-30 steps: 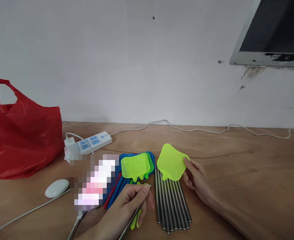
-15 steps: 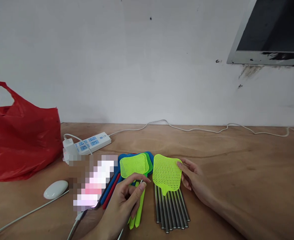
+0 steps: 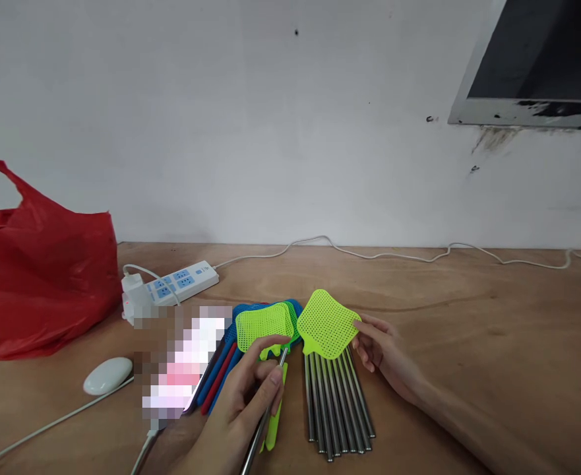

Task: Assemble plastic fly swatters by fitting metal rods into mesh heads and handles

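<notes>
My right hand [image 3: 376, 343] pinches the right edge of a yellow-green fly swatter head [image 3: 328, 324], its short neck tilted down to the left. Below that head several steel rods [image 3: 339, 409] lie side by side on the table. Between the fingers of my left hand [image 3: 253, 389] is one steel rod [image 3: 266, 415], its tip pointing up and away. Beyond this hand lies a stack of swatter heads, with a yellow-green one [image 3: 260, 328] on top and green and blue ones beneath. Blue and red handles [image 3: 215, 376] stick out at the left, partly covered by a phone.
A phone [image 3: 191, 363] with a blurred-out screen lies left of the swatters, a cable plugged in. Farther left are a white computer mouse [image 3: 108, 375], a power strip [image 3: 186, 280] and a red plastic bag [image 3: 47, 284]. A white cord runs along the wall.
The swatter head in my right hand has turned clockwise, so its neck now points lower left. My left hand has brought the steel rod up into fuller view, its tip nearer that neck.
</notes>
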`<state>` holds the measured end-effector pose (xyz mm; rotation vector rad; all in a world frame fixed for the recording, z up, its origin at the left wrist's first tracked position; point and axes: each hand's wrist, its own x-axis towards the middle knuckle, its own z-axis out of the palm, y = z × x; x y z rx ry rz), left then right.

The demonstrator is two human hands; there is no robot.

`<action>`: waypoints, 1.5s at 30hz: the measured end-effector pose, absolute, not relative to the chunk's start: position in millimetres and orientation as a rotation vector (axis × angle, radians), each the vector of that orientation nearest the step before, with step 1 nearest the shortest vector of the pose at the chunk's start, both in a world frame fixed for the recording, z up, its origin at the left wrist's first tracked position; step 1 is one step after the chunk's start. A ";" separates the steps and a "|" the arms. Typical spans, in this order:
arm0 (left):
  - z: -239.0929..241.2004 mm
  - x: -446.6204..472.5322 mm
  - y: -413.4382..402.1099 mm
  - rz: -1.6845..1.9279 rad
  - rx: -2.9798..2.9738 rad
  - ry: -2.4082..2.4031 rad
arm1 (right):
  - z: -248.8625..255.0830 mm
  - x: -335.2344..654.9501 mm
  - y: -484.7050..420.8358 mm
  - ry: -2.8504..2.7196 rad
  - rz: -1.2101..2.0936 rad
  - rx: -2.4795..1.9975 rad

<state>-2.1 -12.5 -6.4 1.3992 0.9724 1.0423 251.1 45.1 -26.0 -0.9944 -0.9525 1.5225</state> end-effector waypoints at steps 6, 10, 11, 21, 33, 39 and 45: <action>-5.0 -2.2 -14.7 1.037 1.378 0.975 | -24.8 251.2 45.0 -0.957 1.583 -1.004; -8.3 -2.2 -15.2 0.967 1.292 0.917 | -23.3 249.3 44.3 -0.926 1.643 -1.023; -9.1 -2.1 -14.9 0.965 1.276 0.902 | -22.6 248.5 43.9 -0.925 1.658 -1.013; -8.9 -1.1 -8.9 1.107 1.296 0.959 | -2.4 241.7 31.2 -1.078 1.828 -0.840; 0.3 -3.4 2.1 1.186 1.140 1.009 | -13.2 241.5 32.4 -1.164 1.720 -0.898; -0.4 -1.5 2.3 1.144 0.930 0.991 | -8.6 238.2 27.6 -1.351 1.750 -0.902; -3.7 1.0 1.4 1.094 0.761 0.926 | -4.5 229.2 9.2 -1.585 1.938 -0.899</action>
